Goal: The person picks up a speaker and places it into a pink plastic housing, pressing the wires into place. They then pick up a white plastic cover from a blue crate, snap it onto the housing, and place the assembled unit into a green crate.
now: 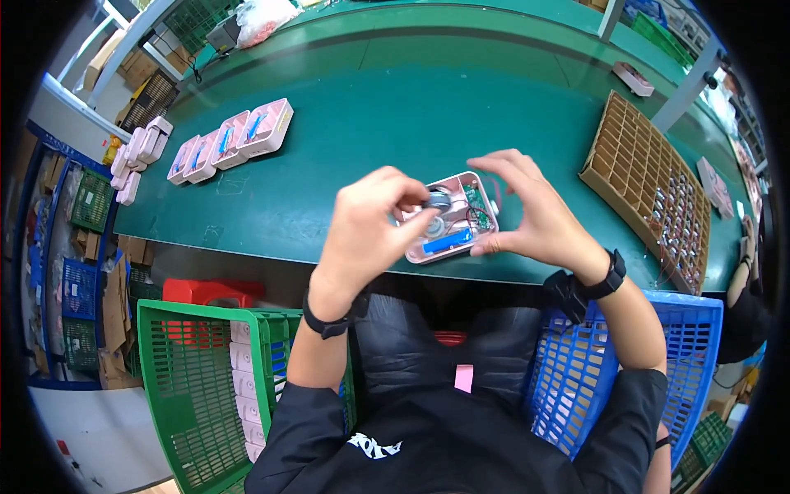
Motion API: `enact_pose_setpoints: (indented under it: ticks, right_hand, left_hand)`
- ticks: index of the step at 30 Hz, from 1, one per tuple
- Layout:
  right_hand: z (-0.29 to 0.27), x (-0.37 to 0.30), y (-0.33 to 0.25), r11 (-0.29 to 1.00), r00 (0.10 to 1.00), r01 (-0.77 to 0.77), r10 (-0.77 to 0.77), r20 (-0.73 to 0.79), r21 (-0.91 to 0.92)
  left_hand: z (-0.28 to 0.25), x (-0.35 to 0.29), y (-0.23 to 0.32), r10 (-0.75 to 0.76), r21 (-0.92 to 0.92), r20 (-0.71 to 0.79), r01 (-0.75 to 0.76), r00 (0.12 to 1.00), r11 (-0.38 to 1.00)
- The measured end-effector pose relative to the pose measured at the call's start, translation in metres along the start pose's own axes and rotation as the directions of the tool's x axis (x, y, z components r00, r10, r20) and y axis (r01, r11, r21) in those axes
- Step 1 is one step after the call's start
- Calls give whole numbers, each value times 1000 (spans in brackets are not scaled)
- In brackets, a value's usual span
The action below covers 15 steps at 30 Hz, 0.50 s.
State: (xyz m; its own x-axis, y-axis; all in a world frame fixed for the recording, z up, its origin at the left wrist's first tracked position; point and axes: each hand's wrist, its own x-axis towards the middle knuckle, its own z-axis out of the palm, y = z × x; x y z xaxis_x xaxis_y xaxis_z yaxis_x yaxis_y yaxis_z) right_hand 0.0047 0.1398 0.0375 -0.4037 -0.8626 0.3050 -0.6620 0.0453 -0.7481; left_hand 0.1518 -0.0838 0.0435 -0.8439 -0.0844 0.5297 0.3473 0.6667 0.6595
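Note:
An open pink plastic casing (419, 253) lies on the bench in front of me. Inside it are a blue battery (448, 241), a green circuit board (478, 212), thin wires and a clear round part (434, 226). My left hand (374, 214) pinches a round grey metal part (439, 199) over the casing's upper left half; its exact kind is unclear. My right hand (535, 210) spans the casing's right end, thumb at the near corner and fingers by the far corner. A dark band circles each wrist.
Several pink casings with blue batteries (265, 129) stand at left, beside stacked pink pieces (140, 156). A divided cardboard tray (634, 156) of small metal parts lies at right. A green crate (193, 395) and a blue crate (576, 370) flank my legs. Another person's arm (745, 263) shows far right.

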Motion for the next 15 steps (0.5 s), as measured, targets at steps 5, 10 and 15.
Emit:
enact_pose_setpoints:
  ticks: [5, 10, 15]
  right_hand:
    - [14, -2, 43, 979, 985, 127, -105, 138, -161]
    - [34, -3, 37, 995, 997, 17, -10, 73, -95]
    - [35, -3, 33, 985, 998, -6, 16, 53, -175]
  left_hand:
    - [-5, -1, -18, -167, 183, 13, 162, 986, 970]
    - [-3, -2, -31, -166, 237, 31, 154, 986, 959]
    - [1, -6, -41, -183, 205, 43, 171, 982, 964]
